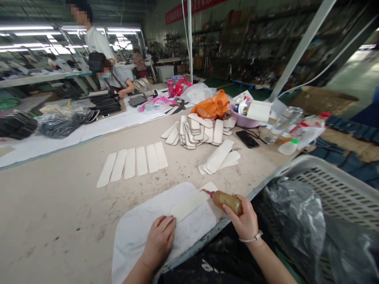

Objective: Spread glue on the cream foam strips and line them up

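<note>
My right hand is wrapped round a brownish squeeze bottle, whose red nozzle points left at the far end of a pale strip. That strip lies on a white sheet at the table's near edge. With its fingers together, my left hand presses on the strip's near end. Farther off, several pale strips lie side by side in a row. A small overlapping group of strips is behind the bottle, and a larger heap lies beyond it.
An orange bag, a purple basin, a black phone and a clear bottle stand or lie at the back right. A grey crate holding plastic is at right. Two people are across the table, beside dark stacks.
</note>
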{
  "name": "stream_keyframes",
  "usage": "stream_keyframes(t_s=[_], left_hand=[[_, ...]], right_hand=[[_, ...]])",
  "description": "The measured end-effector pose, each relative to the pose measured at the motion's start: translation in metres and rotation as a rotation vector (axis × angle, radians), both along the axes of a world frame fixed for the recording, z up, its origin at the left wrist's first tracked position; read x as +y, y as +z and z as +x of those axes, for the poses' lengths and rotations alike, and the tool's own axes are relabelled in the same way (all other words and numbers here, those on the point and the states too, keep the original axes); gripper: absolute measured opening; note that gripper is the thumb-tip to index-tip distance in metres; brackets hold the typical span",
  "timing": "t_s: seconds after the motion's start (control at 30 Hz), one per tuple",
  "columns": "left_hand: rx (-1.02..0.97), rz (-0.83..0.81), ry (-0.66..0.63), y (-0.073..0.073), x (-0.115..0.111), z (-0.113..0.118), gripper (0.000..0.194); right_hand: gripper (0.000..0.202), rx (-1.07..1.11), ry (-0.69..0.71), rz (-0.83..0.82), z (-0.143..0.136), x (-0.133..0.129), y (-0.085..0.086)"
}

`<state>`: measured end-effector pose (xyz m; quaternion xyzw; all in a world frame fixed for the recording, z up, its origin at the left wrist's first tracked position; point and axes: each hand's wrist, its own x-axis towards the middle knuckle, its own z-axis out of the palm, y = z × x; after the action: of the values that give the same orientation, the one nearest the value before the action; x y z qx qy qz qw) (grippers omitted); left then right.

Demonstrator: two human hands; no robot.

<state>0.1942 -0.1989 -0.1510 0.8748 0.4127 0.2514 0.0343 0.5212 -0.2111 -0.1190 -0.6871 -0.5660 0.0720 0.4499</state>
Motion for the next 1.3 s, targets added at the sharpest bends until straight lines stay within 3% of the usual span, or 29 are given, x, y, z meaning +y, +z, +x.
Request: stream_keyframes(t_s=[0.17, 0.27, 0.57, 0.73, 1.13, 1.3], left_hand=[[-0.004, 0.019, 0.003, -0.001, 0.000, 0.000, 0.027], [-0.021, 0.010, 0.017, 0.000, -0.001, 0.001, 0.027], [-0.013, -0.058, 0.026, 0.005, -0.003, 0.003, 0.026], [0.006, -0.057, 0.017, 0.008, -0.003, 0.004, 0.028], [-0.005, -0.054, 0.018, 0.009, -0.003, 0.005, 0.027], [-0.012, -0.043, 0.008, 0.008, -0.003, 0.004, 0.027]], right_hand=[[0.043, -0.032, -0.112, 0.037, 0.018, 0.007, 0.001], [0.044, -0.009, -0.107, 0.036, 0.017, 0.005, 0.003], [0.046, 0.219, 0.318, -0.100, -0.054, -0.011, 0.003], [0.046, 0.203, 0.346, -0.102, -0.074, -0.005, -0.002], [0.046, 0.248, 0.317, -0.210, -0.058, -0.025, -0.001], [0.047, 0.203, 0.214, -0.198, -0.037, -0.023, 0.001]])
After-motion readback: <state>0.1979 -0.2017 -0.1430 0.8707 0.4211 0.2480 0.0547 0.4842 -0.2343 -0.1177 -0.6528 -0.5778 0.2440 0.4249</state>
